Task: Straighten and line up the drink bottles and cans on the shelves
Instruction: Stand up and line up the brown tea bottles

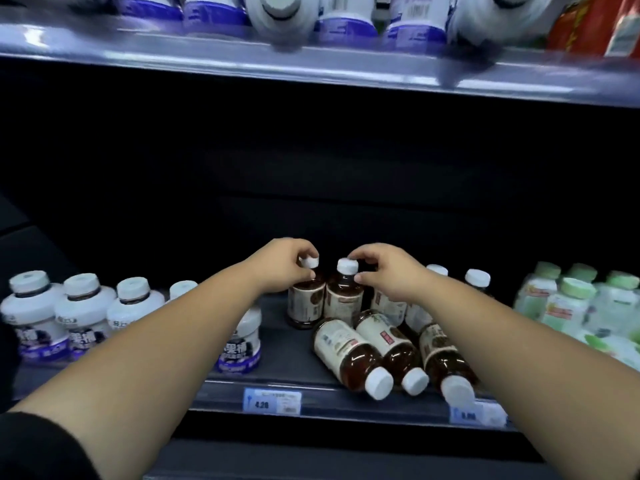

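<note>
We have both hands at the necks of two upright brown tea bottles standing side by side at the middle of the shelf (277, 372). Our left hand (284, 263) pinches the white cap of the left bottle (306, 299); our right hand (382, 271) grips the cap and neck of the right bottle (344, 297). The two bottles touch or nearly touch.

At 5 o'clock from them, three tea bottles (353, 355) lie on their sides, caps pointing at the shelf's front edge. That, we judge, is the main risk: they are round and close to the lip, so a nudge from our right forearm, which passes just above them, could roll one off.

Holding only by the caps gives us little control, so a sideways pull could tip an upright bottle onto its neighbour or onto the standing ones at 3 o'clock.

At 9 o'clock, the white milk bottles (83, 313) stand beside our left forearm; a careless sweep could knock them. The green bottles (571, 303) at far 3 o'clock look safe.
</note>
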A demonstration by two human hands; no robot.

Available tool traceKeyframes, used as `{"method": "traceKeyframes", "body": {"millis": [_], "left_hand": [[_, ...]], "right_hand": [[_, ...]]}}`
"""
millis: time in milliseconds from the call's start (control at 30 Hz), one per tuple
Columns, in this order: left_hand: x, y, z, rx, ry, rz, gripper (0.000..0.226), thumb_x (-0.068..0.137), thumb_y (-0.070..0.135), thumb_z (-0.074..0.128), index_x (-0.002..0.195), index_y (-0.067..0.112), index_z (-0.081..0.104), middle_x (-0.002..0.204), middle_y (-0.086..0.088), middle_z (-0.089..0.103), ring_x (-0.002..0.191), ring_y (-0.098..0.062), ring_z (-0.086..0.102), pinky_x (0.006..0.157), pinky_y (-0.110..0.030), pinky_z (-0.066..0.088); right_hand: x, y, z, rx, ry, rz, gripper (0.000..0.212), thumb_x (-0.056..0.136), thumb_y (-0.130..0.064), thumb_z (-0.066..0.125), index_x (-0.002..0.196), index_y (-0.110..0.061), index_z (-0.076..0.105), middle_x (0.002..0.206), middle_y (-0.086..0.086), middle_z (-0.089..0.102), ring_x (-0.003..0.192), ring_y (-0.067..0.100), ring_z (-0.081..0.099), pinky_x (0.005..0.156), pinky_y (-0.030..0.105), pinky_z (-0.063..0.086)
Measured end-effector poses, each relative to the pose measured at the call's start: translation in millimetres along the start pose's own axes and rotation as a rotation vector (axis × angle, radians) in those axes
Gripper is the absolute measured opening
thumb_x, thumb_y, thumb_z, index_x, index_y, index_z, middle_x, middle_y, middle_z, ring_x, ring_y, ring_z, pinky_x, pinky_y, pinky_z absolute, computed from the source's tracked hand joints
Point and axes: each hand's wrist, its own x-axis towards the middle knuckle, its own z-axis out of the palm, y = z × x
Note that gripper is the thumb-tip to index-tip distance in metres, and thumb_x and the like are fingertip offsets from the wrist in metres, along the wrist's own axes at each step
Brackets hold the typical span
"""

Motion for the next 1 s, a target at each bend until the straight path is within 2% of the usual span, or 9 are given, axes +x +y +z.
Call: {"method": "traceKeyframes", "body": {"millis": [133,200,267,500,633,733,800,900,1000], "left_hand": [[18,0,6,0.041,0.052,-0.038,0.051,0.082,0.023,0.075,0.131,0.022,0.06,0.128,-0.004,0.058,0.113,-0.018,0.058,0.092,-0.026,0.046],[28,-4,6,0.066,0.033,-0.058,0.055,0.082,0.025,0.075,0.134,0.023,0.056,0.133,-0.006,0.055,0.118,-0.019,0.055,0.092,-0.023,0.042],[37,-9,7,0.036,-0.012,-0.074,0.055,0.082,0.025,0.076,0.133,0.023,0.057,0.134,-0.004,0.058,0.12,-0.018,0.055,0.095,-0.023,0.043],[52,-20,8,0.074,-0.126,-0.043,0.04,0.085,0.029,0.075,0.123,0.028,0.064,0.124,0.004,0.064,0.113,-0.015,0.058,0.099,-0.032,0.047],[54,-20,-4,0.036,-0.296,0.013,0.034,0.084,0.019,0.076,0.115,0.027,0.065,0.111,0.007,0.066,0.103,-0.013,0.061,0.095,-0.028,0.048],[50,-23,-11,-0.087,-0.366,0.026,0.033,0.082,0.009,0.077,0.109,0.024,0.066,0.106,0.006,0.07,0.094,-0.007,0.063,0.09,-0.022,0.047],[47,-25,-11,-0.126,-0.35,0.018,0.033,0.082,0.008,0.077,0.108,0.026,0.067,0.105,0.007,0.07,0.092,-0.004,0.063,0.087,-0.018,0.046],[44,-26,-8,-0.162,-0.317,0.014,0.034,0.083,0.007,0.077,0.105,0.03,0.066,0.108,0.007,0.07,0.098,-0.008,0.064,0.091,-0.022,0.047],[40,-25,-7,-0.159,-0.304,0.008,0.033,0.085,0.007,0.074,0.109,0.028,0.066,0.111,0.008,0.069,0.101,-0.006,0.062,0.088,-0.019,0.045]], "right_hand": [[12,12,1,0.003,-0.033,0.031,0.046,0.087,-0.027,0.075,0.129,-0.036,0.059,0.127,-0.013,0.059,0.11,0.008,0.057,0.094,0.03,0.048],[18,12,5,-0.028,-0.049,0.059,0.052,0.085,-0.031,0.076,0.133,-0.038,0.056,0.129,-0.011,0.059,0.113,0.011,0.057,0.1,0.036,0.049],[24,8,9,-0.037,-0.053,0.076,0.057,0.085,-0.032,0.076,0.138,-0.032,0.053,0.134,-0.008,0.057,0.119,0.013,0.056,0.102,0.033,0.046],[42,-7,30,-0.145,0.027,0.154,0.049,0.081,-0.044,0.077,0.123,-0.025,0.06,0.115,-0.003,0.063,0.101,0.017,0.061,0.085,0.034,0.054],[45,-9,22,-0.111,-0.051,0.114,0.041,0.084,-0.027,0.078,0.121,-0.025,0.063,0.121,-0.005,0.063,0.107,0.013,0.06,0.089,0.028,0.05],[42,-9,11,0.021,-0.183,0.088,0.047,0.084,-0.011,0.076,0.127,-0.026,0.063,0.122,-0.008,0.061,0.113,0.011,0.057,0.091,0.023,0.043],[41,-10,12,0.031,-0.182,0.103,0.055,0.085,-0.02,0.077,0.135,-0.027,0.056,0.124,-0.006,0.058,0.115,0.013,0.056,0.091,0.024,0.044],[40,-11,18,-0.094,-0.111,0.131,0.049,0.084,-0.04,0.077,0.128,-0.026,0.06,0.122,-0.007,0.059,0.111,0.014,0.057,0.086,0.028,0.046],[39,-8,16,-0.049,-0.15,0.11,0.04,0.087,-0.032,0.075,0.126,-0.029,0.063,0.119,-0.007,0.062,0.11,0.014,0.059,0.093,0.033,0.05]]}}
